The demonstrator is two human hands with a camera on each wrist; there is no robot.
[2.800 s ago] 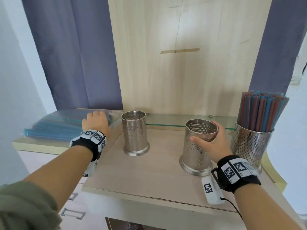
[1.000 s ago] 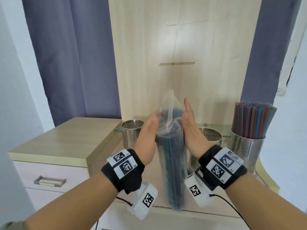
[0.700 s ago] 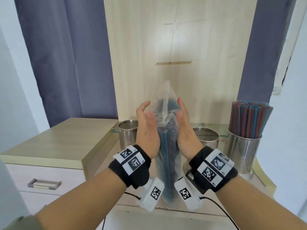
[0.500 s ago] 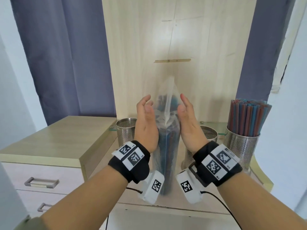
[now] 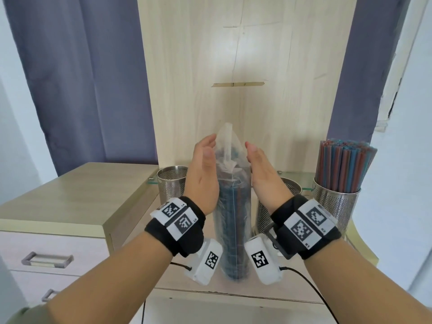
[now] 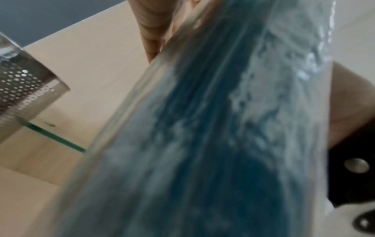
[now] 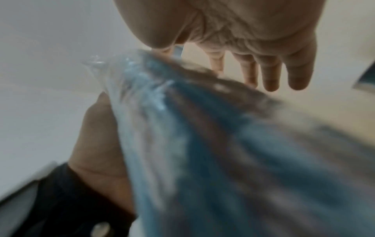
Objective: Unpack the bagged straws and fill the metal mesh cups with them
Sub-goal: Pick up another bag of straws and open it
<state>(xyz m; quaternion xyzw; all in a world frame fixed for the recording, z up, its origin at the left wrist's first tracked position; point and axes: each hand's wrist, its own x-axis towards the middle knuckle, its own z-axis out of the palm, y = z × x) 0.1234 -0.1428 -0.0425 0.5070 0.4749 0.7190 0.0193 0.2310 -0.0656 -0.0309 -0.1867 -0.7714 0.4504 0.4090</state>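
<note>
Light wood desk point(image 5: 131, 232) w/ a raised drawer unit point(image 5: 70, 197) on the left, tall wood back panel point(image 5: 233, 54), purple curtains point(image 5: 81, 78) either side, white walls. A glass shelf point(image 5: 294, 177) runs along the back. Bag of straws point(image 5: 233, 218), clear plastic w/ blue straws inside, stands upright on the desk's front edge, between both palms. Left hand point(image 5: 202, 178) and right hand point(image 5: 264, 181) press flat against its sides, fingers straight, not curled. Three mesh cups: left cup point(image 5: 171, 187) looks empty, middle cup point(image 5: 289, 190) mostly hidden behind right wrist, right cup point(image 5: 336, 206) full of red and blue straws point(image 5: 343, 164). Wrist views are blurred, mostly bag; bag's top seal hard to make out.
</note>
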